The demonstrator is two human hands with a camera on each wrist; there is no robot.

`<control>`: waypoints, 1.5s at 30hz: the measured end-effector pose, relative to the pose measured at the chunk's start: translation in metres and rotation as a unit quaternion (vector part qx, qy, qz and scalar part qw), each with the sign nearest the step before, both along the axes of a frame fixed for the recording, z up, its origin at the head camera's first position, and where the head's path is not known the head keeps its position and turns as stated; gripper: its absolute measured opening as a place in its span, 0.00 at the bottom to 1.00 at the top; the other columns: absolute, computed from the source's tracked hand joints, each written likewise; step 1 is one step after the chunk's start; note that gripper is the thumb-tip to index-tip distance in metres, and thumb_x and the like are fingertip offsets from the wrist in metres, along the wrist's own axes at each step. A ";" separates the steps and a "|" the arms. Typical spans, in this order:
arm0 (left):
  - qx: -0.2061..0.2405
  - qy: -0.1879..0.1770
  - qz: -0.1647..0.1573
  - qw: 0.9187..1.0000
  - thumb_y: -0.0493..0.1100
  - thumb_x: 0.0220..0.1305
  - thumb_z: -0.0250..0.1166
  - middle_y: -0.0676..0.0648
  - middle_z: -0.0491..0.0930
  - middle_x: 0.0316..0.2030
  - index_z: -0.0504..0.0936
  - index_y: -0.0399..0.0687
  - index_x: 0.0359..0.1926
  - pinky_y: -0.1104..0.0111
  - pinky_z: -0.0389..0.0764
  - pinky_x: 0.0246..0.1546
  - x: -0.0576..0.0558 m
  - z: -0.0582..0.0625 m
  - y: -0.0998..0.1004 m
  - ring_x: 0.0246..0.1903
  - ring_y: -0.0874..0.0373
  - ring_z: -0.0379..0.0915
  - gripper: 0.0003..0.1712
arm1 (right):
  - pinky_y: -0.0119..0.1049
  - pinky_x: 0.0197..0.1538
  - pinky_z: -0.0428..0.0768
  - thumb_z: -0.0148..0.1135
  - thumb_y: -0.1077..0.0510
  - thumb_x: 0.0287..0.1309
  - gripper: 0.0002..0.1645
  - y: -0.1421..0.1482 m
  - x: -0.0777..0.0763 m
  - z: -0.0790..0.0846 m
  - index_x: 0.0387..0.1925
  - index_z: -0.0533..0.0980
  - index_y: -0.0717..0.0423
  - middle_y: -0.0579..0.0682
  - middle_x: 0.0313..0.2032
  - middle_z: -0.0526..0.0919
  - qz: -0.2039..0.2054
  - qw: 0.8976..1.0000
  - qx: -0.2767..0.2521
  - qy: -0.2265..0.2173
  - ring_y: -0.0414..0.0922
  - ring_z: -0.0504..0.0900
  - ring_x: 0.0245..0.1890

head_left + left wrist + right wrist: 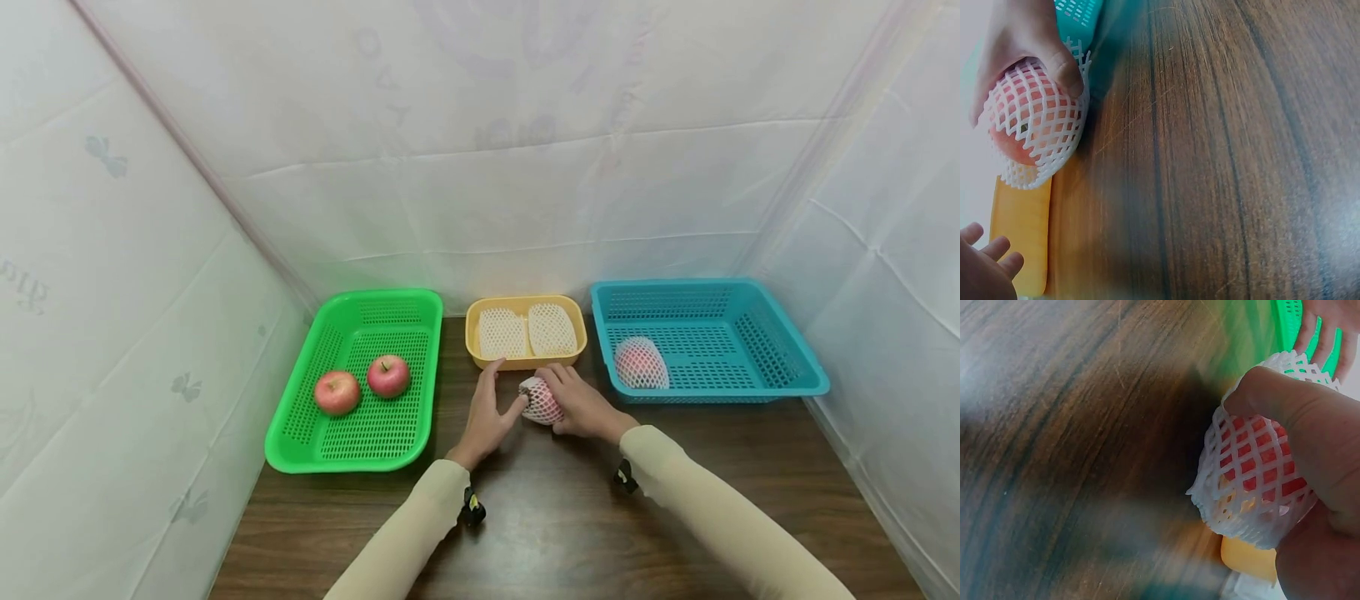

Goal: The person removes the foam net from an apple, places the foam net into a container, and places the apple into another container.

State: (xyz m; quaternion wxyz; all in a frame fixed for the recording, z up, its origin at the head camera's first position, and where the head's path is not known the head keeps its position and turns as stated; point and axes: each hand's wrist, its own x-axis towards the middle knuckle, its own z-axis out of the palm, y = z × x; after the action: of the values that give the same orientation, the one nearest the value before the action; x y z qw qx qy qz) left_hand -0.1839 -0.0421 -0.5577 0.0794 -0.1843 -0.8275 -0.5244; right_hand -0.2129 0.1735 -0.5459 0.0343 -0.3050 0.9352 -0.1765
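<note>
A red apple (550, 405) in a white foam net (534, 395) is in my right hand (583, 404), in the middle of the table. The right thumb and fingers curl round the netted fruit; the right wrist view shows the net (1254, 469) stretched over it. In the left wrist view, one end of the net gapes and bare apple (1015, 149) shows there. My left hand (486, 421) is just left of it, fingers extended and thumb spread towards the net. That same left hand (988, 265) appears apart from the apple in the left wrist view.
On the left, a green basket (347, 465) holds two bare apples (337, 392). Behind my hands stands a yellow tray (517, 364) with flat foam nets (552, 329). A blue basket (712, 392) on the right contains a netted apple (641, 363). White sheeting (495, 200) encloses the table.
</note>
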 end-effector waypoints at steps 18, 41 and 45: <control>-0.009 -0.002 0.007 1.000 0.47 0.64 0.65 0.47 0.57 0.70 0.55 0.46 0.72 0.51 0.61 0.66 -0.002 0.001 0.000 0.69 0.45 0.56 0.41 | 0.47 0.59 0.72 0.83 0.58 0.34 0.58 -0.004 0.004 0.001 0.67 0.60 0.53 0.50 0.59 0.66 -0.030 0.999 0.005 -0.015 0.48 0.64 0.57; -0.019 -0.015 0.010 1.000 0.47 0.64 0.65 0.46 0.57 0.70 0.54 0.44 0.73 0.50 0.61 0.66 -0.001 0.001 -0.003 0.68 0.43 0.56 0.42 | 0.48 0.61 0.72 0.83 0.58 0.35 0.60 -0.004 0.005 0.004 0.69 0.58 0.50 0.50 0.62 0.63 -0.036 0.999 0.005 -0.032 0.49 0.63 0.60; -0.021 -0.020 0.011 1.000 0.47 0.64 0.65 0.47 0.57 0.71 0.54 0.45 0.73 0.51 0.61 0.66 0.000 0.000 -0.004 0.69 0.44 0.56 0.42 | 0.48 0.61 0.72 0.82 0.58 0.36 0.60 -0.004 0.005 0.004 0.70 0.57 0.50 0.50 0.63 0.62 -0.030 0.999 0.008 -0.029 0.49 0.63 0.60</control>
State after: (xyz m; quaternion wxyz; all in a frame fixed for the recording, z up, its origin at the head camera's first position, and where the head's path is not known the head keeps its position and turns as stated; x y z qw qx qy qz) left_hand -0.1842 -0.0465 -0.5573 0.0647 -0.1666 -0.8415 -0.5098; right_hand -0.2079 0.1696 -0.5416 0.0585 -0.2716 0.9439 -0.1784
